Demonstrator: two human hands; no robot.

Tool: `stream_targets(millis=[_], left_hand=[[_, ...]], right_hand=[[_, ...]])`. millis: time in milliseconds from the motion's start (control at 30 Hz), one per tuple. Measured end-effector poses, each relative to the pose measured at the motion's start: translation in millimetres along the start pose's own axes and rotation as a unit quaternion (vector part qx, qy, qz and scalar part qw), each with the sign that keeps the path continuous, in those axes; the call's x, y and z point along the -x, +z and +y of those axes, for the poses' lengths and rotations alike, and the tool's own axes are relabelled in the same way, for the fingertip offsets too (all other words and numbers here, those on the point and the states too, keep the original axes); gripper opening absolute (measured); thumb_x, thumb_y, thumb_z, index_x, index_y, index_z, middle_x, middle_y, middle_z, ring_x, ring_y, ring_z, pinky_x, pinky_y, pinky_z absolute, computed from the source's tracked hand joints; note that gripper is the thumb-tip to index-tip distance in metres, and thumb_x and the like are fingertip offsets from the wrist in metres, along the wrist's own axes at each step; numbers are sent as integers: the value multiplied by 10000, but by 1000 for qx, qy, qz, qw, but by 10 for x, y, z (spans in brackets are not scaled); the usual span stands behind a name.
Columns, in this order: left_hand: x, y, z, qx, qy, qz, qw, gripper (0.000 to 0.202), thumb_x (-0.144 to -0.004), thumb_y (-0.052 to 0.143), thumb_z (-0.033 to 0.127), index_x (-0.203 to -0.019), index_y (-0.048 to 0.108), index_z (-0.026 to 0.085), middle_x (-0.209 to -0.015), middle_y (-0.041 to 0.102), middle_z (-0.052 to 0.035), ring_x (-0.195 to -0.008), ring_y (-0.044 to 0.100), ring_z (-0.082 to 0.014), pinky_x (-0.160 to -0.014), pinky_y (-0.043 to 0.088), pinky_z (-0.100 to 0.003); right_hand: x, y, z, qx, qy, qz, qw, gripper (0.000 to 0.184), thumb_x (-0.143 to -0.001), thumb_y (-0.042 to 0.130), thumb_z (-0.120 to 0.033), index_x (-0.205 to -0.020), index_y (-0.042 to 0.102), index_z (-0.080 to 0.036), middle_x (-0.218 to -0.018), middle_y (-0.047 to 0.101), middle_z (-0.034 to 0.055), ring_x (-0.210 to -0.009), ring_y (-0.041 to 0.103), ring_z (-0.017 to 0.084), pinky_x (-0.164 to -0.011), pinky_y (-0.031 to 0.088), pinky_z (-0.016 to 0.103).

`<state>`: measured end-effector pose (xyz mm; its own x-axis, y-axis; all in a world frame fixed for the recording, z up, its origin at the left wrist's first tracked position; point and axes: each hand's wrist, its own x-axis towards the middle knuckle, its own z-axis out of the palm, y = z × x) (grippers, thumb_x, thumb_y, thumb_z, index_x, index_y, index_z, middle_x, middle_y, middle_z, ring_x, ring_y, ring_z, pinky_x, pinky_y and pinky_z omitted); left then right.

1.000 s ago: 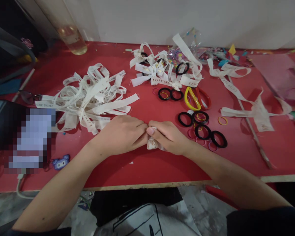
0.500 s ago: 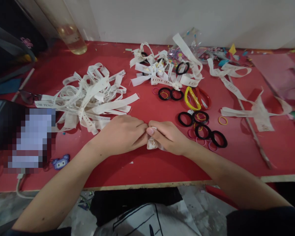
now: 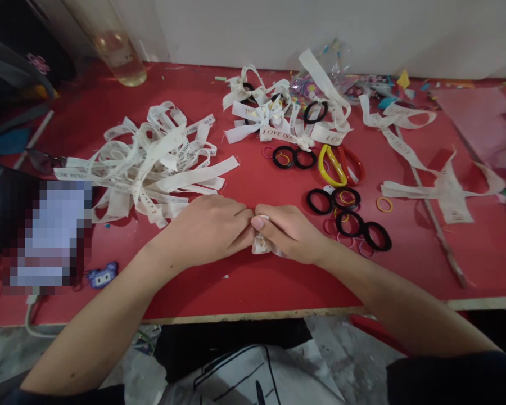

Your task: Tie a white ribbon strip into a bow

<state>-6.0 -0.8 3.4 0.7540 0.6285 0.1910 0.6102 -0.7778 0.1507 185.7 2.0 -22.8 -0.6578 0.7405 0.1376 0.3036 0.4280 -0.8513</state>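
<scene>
Over the front middle of the red table, my left hand (image 3: 215, 228) and my right hand (image 3: 289, 232) meet knuckle to knuckle, both closed. A bunched cream ribbon (image 3: 261, 244) pokes out below my right thumb, pinched by the right fingers. My left fingers curl against the same ribbon, though their tips are hidden. Left of the hands lies a heap of printed cream ribbons (image 3: 152, 163). Black hair ties (image 3: 349, 224) lie to the right, mixed with small pink and yellow bands. Behind them are scissors (image 3: 332, 166) with yellow and red handles.
On the left lie a blurred-out phone (image 3: 50, 233) with a cable and a purple trinket (image 3: 103, 275). A bottle (image 3: 124, 62) stands at the back. Ribbons tied with black rings (image 3: 270, 112) lie behind. A thin stick (image 3: 436, 230) and a loose ribbon (image 3: 451, 191) are at right.
The view has shifted slightly, so the table's things sit a little differently in the picture. Both hands keep the same closed pose on the ribbon.
</scene>
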Motion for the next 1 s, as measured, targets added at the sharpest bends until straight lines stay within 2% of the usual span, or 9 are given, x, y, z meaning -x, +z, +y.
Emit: stream_targets(millis=[467,1000], left_hand=[[3,9,8,-6,-12,-15,1000,306,-916,390,238,-691,580,156,-631,592,-21,-565,567,-186,-540,330,-322],[12,7,5,-20,-5,-6,1000,295,-903,402,233,-674,569,154,-610,582,-22,-552,557,-175,-533,321,-309]], right_hand=[[3,-4,-19,28,0,-1,1000,329,-993,369,-339,-695,345,-203,-548,395,-69,-477,360,59,-502,276,197],[1,-16,-68,34,20,-13,999,345,-998,345,-370,-693,342,-208,-546,423,-62,-486,387,72,-519,274,215]])
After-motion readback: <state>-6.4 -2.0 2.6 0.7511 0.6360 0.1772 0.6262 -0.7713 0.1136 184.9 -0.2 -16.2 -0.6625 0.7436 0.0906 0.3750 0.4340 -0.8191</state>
